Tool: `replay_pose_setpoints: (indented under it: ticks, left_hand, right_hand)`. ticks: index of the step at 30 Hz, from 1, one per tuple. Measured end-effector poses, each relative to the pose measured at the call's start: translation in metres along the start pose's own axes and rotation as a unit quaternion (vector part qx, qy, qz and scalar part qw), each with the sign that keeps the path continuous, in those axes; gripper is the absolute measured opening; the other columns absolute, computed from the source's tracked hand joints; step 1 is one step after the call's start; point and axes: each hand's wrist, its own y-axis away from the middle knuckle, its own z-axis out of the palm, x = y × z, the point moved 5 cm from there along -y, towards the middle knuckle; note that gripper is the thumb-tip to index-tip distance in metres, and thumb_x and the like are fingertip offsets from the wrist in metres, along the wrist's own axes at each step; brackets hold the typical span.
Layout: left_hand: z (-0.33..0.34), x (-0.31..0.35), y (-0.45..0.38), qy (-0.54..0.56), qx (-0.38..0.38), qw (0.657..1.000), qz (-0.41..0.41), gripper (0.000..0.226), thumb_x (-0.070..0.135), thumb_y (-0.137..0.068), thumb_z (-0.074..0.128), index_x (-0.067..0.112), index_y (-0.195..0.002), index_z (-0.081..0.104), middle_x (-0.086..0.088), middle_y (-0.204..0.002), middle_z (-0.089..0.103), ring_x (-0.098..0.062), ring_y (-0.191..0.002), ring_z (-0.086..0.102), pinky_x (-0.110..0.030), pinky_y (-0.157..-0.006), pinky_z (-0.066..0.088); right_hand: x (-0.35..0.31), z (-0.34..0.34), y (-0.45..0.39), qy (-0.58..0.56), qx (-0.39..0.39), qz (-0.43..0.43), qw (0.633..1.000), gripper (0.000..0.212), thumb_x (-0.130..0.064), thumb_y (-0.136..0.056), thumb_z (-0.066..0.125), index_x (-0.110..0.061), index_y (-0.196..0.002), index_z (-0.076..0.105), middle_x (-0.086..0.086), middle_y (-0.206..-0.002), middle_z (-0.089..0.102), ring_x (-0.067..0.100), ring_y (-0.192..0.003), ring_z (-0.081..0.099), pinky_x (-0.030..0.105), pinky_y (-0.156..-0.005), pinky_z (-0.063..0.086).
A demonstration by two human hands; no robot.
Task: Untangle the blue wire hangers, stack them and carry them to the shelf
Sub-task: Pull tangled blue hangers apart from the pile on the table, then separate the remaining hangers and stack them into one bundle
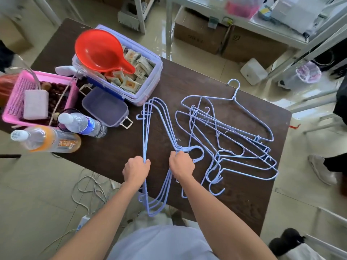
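**Dark wooden table with blue wire hangers: contents, left to right**

1. Pink plastic mesh basket (pixel 13 109), far left edge of the dark brown wooden table (pixel 187 79); holds a pale pink rectangular block (pixel 35 104) and dark red round fruits (pixel 56 94).
2. Two clear plastic bottles lying on their sides in front of the basket: one with an orange label (pixel 54 142), one with a blue label (pixel 84 124), both white-capped.
3. Lilac plastic storage box (pixel 150 79), open, filled with small wrapped snack packets (pixel 129 84). A red plastic scoop (pixel 99 49) rests across its top. The box's lilac lid (pixel 105 107) lies flat just in front of it.
4. Stacked bundle of pale blue wire hangers (pixel 148 128), aligned, lying on the table centre with its near end past the table edge. Left hand (pixel 136 170) has its fingers curled tight around the bundle's straight bottom bars. Right hand (pixel 181 164) has its fingers clenched on the bundle at the necks, just below the hooks.
5. Tangled heap of pale blue wire hangers (pixel 232 136), interlocked at varied angles, on the right half of the table, just beside the right hand; whether it touches the held bundle cannot be told. One hook (pixel 233 84) points toward the far edge.
6. White metal shelving unit (pixel 244 23) beyond the table, with cardboard boxes (pixel 197 32) beneath it.
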Motion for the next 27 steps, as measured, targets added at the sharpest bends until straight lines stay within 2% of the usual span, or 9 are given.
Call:
replay_pose_setpoints:
  ticks: [5, 8, 12, 16, 18, 19, 22, 23, 27]
  left_hand:
    - [-0.006, 0.011, -0.005, -0.095, 0.042, 0.993, 0.058, 0.036, 0.04, -0.103, 0.054, 0.008, -0.108, 0.07, -0.015, -0.104, 0.074, -0.037, -0.099, 0.071, -0.042, -0.075, 0.052]
    - [-0.012, 0.012, -0.013, -0.112, 0.024, 0.992, 0.058, 0.042, 0.047, -0.101, 0.057, 0.008, -0.106, 0.073, -0.014, -0.105, 0.074, -0.037, -0.099, 0.071, -0.042, -0.077, 0.053]
    - [-0.017, 0.014, -0.023, -0.103, 0.007, 0.993, 0.059, 0.04, 0.046, -0.1, 0.058, 0.009, -0.103, 0.072, -0.013, -0.099, 0.074, -0.036, -0.095, 0.071, -0.041, -0.075, 0.052]
    - [-0.02, 0.01, -0.033, -0.086, -0.035, 0.995, 0.049, 0.038, 0.045, -0.1, 0.056, 0.011, -0.093, 0.072, -0.009, -0.08, 0.073, -0.031, -0.081, 0.071, -0.04, -0.073, 0.054]
    - [-0.024, 0.004, -0.035, -0.074, -0.036, 0.996, 0.035, 0.038, 0.046, -0.098, 0.058, 0.012, -0.089, 0.074, -0.008, -0.079, 0.07, -0.031, -0.081, 0.068, -0.04, -0.073, 0.054]
    - [-0.025, 0.0, -0.036, -0.065, -0.037, 0.997, 0.028, 0.038, 0.046, -0.098, 0.058, 0.013, -0.088, 0.074, -0.01, -0.082, 0.071, -0.033, -0.083, 0.069, -0.04, -0.076, 0.056]
    - [-0.025, -0.007, -0.037, -0.059, -0.058, 0.996, 0.016, 0.04, 0.048, -0.099, 0.058, 0.014, -0.082, 0.071, -0.01, -0.079, 0.074, -0.03, -0.076, 0.072, -0.042, -0.076, 0.058]
    - [-0.024, -0.007, -0.037, -0.06, -0.063, 0.996, 0.012, 0.041, 0.048, -0.099, 0.058, 0.015, -0.079, 0.07, -0.008, -0.074, 0.073, -0.026, -0.07, 0.072, -0.04, -0.071, 0.057]
    - [-0.025, -0.005, -0.041, -0.057, -0.083, 0.995, 0.01, 0.044, 0.047, -0.1, 0.058, 0.014, -0.072, 0.069, 0.0, -0.051, 0.071, -0.016, -0.048, 0.071, -0.033, -0.064, 0.057]
  right_hand:
    - [-0.002, 0.008, -0.001, 0.115, -0.031, -0.091, 0.989, 0.035, -0.018, -0.104, 0.036, -0.011, -0.113, 0.068, 0.015, -0.11, 0.073, 0.04, -0.106, 0.069, 0.041, -0.073, 0.044]
    - [0.001, 0.004, -0.003, 0.103, -0.057, -0.101, 0.988, 0.038, -0.014, -0.104, 0.031, -0.008, -0.107, 0.068, 0.016, -0.104, 0.075, 0.04, -0.103, 0.069, 0.042, -0.08, 0.054]
    - [0.0, -0.004, -0.005, 0.047, -0.131, -0.03, 0.99, 0.055, -0.031, -0.103, 0.026, -0.004, -0.098, 0.074, 0.017, -0.097, 0.079, 0.038, -0.099, 0.072, 0.049, -0.097, 0.055]
    - [0.01, -0.013, -0.006, 0.012, -0.25, 0.003, 0.968, 0.08, -0.055, -0.104, 0.02, -0.006, -0.081, 0.08, 0.008, -0.068, 0.079, 0.026, -0.077, 0.077, 0.04, -0.093, 0.056]
    - [0.03, -0.033, -0.01, -0.069, -0.184, 0.021, 0.98, 0.073, -0.049, -0.106, 0.029, -0.008, -0.073, 0.079, 0.004, -0.063, 0.077, 0.022, -0.065, 0.076, 0.038, -0.087, 0.061]
    - [0.048, -0.05, -0.013, -0.075, -0.098, 0.028, 0.992, 0.065, -0.044, -0.107, 0.033, -0.009, -0.077, 0.079, 0.004, -0.069, 0.078, 0.022, -0.067, 0.076, 0.039, -0.085, 0.062]
    - [0.108, -0.095, -0.011, 0.028, 0.133, 0.032, 0.99, 0.032, -0.035, -0.108, 0.046, -0.016, -0.107, 0.072, 0.005, -0.101, 0.076, 0.024, -0.085, 0.075, 0.041, -0.078, 0.064]
    - [0.127, -0.104, -0.01, 0.05, 0.155, 0.021, 0.986, 0.023, -0.031, -0.106, 0.054, -0.019, -0.119, 0.067, 0.004, -0.113, 0.073, 0.023, -0.088, 0.074, 0.04, -0.076, 0.064]
    - [0.178, -0.107, -0.015, 0.141, 0.089, -0.044, 0.985, 0.06, -0.022, -0.095, 0.074, -0.022, -0.149, 0.047, 0.008, -0.148, 0.053, 0.025, -0.114, 0.069, 0.036, -0.083, 0.064]
